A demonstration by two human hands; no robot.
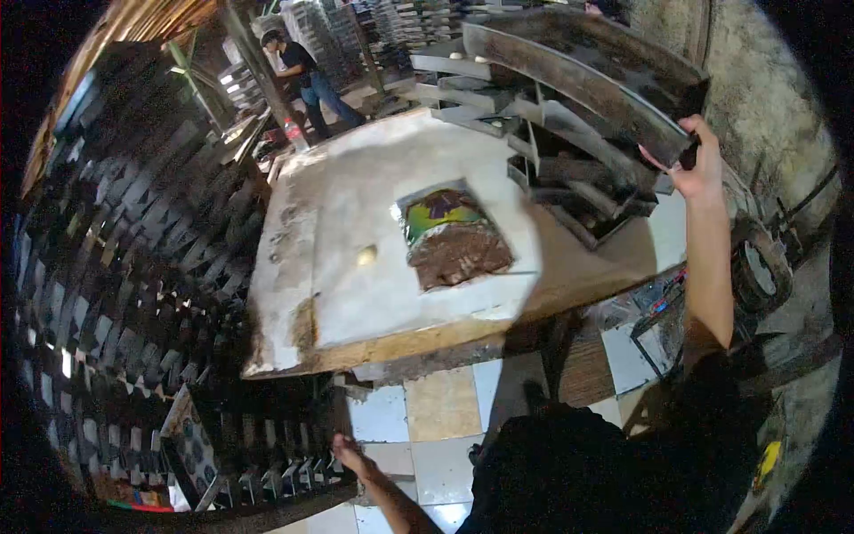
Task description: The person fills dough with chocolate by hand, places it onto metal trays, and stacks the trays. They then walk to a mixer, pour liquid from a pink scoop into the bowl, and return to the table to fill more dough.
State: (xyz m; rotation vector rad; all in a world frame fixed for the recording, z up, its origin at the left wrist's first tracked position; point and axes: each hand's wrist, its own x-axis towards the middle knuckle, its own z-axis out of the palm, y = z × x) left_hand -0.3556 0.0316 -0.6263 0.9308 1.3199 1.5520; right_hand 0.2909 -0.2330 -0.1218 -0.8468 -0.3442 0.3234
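My right hand [696, 165] is closed on the near right corner of a long dark metal tray [578, 84], which lies tilted on top of a stack of similar trays [587, 173] at the right of the table. Low in the view, my left hand [352, 456] hangs beside the dark rack, below the table's front edge; its fingers are too small and blurred to read. A plastic packet with brown contents [458, 245] rests on the white table [356, 187]. Left of the packet sits a small pale round lump [366, 255].
Dark slatted racks [133, 267] fill the left side. A person [307, 76] stands beyond the table, near a clear bottle with a red label [294, 133]. Stacked trays line the back. A rough wall [774, 98] and a round metal object [761, 267] are on the right.
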